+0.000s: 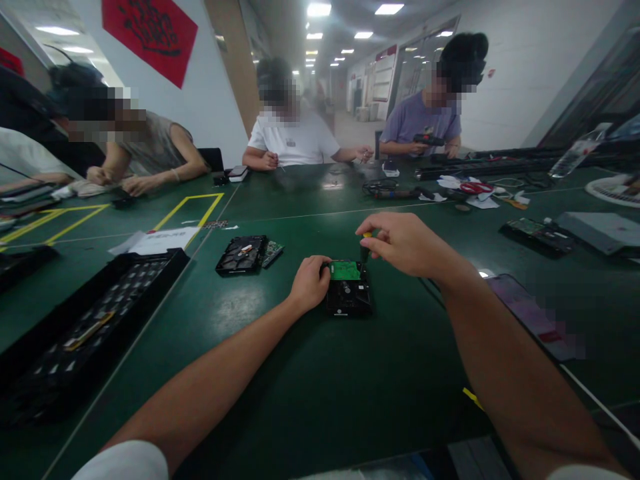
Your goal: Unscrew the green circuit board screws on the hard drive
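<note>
A black hard drive (349,297) with a green circuit board (345,270) on top lies on the green table in front of me. My left hand (310,283) is closed against the drive's left edge, holding it still. My right hand (403,243) is closed round a small screwdriver (365,248) with a yellow-tipped handle, held upright with its tip down at the board's right corner.
Another opened drive (241,254) with a loose board (273,252) lies to the left. A black slotted tray (85,320) sits at near left, a phone (530,313) at right. Other people sit along the table's far and left sides, with tools and parts (537,235) scattered there.
</note>
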Demonstrator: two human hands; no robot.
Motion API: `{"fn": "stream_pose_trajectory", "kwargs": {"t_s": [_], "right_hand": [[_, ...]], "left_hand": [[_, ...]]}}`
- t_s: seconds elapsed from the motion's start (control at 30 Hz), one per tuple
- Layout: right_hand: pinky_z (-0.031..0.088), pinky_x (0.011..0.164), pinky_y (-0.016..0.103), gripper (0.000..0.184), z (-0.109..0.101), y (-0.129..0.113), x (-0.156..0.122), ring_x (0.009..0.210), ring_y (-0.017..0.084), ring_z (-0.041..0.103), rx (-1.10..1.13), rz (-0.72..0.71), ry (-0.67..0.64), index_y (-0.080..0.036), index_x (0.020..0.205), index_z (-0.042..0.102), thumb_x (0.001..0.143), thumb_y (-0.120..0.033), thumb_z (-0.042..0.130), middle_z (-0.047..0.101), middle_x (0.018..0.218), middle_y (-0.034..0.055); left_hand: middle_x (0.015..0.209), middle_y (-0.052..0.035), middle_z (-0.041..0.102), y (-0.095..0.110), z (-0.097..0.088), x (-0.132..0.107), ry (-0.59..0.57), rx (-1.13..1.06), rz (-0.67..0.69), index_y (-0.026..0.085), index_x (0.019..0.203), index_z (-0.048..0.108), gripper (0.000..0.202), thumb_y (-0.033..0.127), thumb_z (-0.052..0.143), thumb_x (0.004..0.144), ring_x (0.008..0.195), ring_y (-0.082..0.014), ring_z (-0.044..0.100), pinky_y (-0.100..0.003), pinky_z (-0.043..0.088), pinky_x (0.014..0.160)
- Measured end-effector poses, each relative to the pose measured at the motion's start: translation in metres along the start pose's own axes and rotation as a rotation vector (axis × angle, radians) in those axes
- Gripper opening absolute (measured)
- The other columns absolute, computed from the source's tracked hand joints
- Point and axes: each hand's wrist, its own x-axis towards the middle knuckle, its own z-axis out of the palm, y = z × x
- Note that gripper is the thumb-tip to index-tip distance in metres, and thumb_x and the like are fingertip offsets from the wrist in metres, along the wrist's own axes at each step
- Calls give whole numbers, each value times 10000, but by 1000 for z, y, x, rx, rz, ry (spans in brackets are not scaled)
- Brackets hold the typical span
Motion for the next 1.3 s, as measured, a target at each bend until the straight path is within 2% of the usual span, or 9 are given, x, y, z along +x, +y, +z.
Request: {"fn": "stream_pose_trajectory", "kwargs": {"t_s": [0.1,0.27,0.4,0.57,0.63,0.87,1.03,1.13,1.3], "right_hand": [[453,706,273,215,-2,0,0,760,172,688,29,10,-25,-204,1076,776,937,-233,614,785,927,41],[454,681,263,235,-1,3,2,685,149,683,60,33,-24,-203,975,783,984,-328,584,787,910,35],[466,677,264,210,0,7,1,596,129,669,97,72,2,-198,1080,749,959,-298,610,790,929,26],[471,723,291,159,1,7,2,752,195,706,-5,108,58,-185,957,764,922,-285,646,784,864,58],[467,728,293,157,1,6,3,786,203,705,-33,102,57,-189,962,775,913,-274,653,786,882,61],[459,715,269,194,-2,6,2,770,175,703,21,31,-5,-201,968,782,957,-300,616,794,927,43],[470,708,269,243,-2,6,-1,720,167,706,76,42,3,-193,1123,753,934,-215,601,794,901,35],[462,690,272,243,-2,4,0,710,170,694,41,57,-7,-181,1092,768,920,-195,596,784,860,41],[444,688,270,215,-1,6,1,707,157,667,12,20,18,-208,1022,795,918,-229,607,778,909,34]], "left_hand": [[1141,-84,722,1,0,1,6,-5,-3,200,1129,672,241,146,530,941,1115,-270,639,-451,522,1018],[1144,-84,716,1,0,2,3,-4,-6,206,1132,675,249,146,526,941,1130,-274,639,-461,521,1028],[1144,-90,710,0,0,2,9,-12,-26,199,1140,673,253,145,526,941,1116,-270,636,-456,526,1022],[1150,-106,683,-4,1,2,49,-38,-65,178,1125,677,275,103,509,921,1124,-255,632,-441,528,1031],[1144,-101,677,-5,2,3,49,-44,-65,185,1108,681,284,87,504,909,1128,-249,634,-440,526,1040],[1106,-91,682,-1,-1,2,44,-51,-60,194,1088,690,254,113,532,906,1099,-249,642,-444,537,1022],[1121,-93,684,-1,-1,2,44,-50,-52,194,1098,695,241,135,555,911,1109,-252,642,-447,531,1033],[1124,-96,686,-2,0,2,42,-44,-49,189,1111,697,230,164,569,922,1112,-253,642,-445,530,1035],[1156,-98,693,-1,0,1,33,-41,-37,194,1169,700,263,190,584,932,1130,-257,644,-446,526,1044]]}}
